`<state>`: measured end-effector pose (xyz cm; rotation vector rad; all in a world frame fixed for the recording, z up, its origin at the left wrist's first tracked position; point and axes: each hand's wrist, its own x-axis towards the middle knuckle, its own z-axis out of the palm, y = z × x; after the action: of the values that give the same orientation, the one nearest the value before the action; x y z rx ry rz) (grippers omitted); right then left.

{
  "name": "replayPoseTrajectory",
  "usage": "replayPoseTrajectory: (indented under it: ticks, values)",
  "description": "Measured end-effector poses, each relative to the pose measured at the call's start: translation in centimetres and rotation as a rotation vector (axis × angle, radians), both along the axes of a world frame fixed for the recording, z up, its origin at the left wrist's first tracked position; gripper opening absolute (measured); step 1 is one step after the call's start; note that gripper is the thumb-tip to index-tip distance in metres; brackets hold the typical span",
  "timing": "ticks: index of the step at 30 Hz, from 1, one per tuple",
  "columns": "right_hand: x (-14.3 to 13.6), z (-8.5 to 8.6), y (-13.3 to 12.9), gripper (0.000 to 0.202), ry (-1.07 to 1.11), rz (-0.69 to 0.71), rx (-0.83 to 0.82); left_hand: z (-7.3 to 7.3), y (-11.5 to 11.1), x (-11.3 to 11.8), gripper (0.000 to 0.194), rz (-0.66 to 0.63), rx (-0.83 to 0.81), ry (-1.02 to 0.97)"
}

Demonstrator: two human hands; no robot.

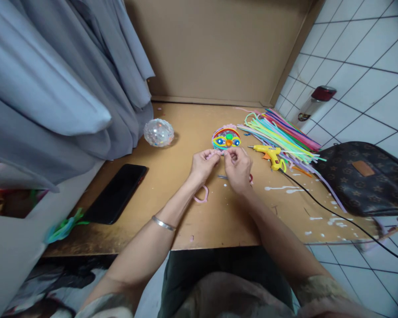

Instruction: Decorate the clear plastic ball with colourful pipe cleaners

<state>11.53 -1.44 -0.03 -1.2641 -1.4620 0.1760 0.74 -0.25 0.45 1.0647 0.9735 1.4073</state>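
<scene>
My left hand and my right hand meet near the middle of the table, each pinching a light pink pipe cleaner. Just beyond them lies a round, colorful craft face with blue eyes and an orange nose. A pink loop of pipe cleaner rests below my left hand. Scissors lie partly hidden under my right hand. Right of that hand is a yellow glue gun with a black cord.
A pile of colored pipe cleaners spreads at the back right, beside a dark patterned bag. A clear ball and a black phone are on the left. A clear bottle stands by the tiled wall.
</scene>
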Motion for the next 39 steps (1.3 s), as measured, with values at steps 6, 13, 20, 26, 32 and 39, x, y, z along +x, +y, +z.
replayPoseTrajectory:
  ticks: [6, 13, 20, 26, 32, 39]
  values:
    - [-0.2, -0.7, 0.5, 0.012, 0.283, 0.176, -0.113, 0.3, -0.6, 0.5, 0.022, -0.022, -0.028, -0.105]
    - [-0.3, -0.9, 0.6, 0.015, 0.285, 0.158, -0.097, 0.1, -0.7, 0.6, 0.024, 0.002, 0.004, -0.093]
    - [-0.5, -0.6, 0.2, 0.021, 0.286, 0.141, -0.138, -0.4, -0.7, 0.8, 0.022, 0.052, 0.018, -0.071]
    - [-0.5, -0.4, 0.0, 0.022, 0.294, 0.155, -0.137, -0.4, -0.7, 0.7, 0.022, 0.075, 0.002, -0.066]
    - [-0.6, -0.7, 0.2, 0.022, 0.294, 0.161, -0.134, -0.6, -0.7, 0.8, 0.023, 0.087, 0.009, -0.079]
    - [-0.6, -1.1, 0.3, 0.021, 0.264, 0.148, -0.131, -0.9, -0.6, 0.9, 0.022, 0.096, 0.016, -0.104]
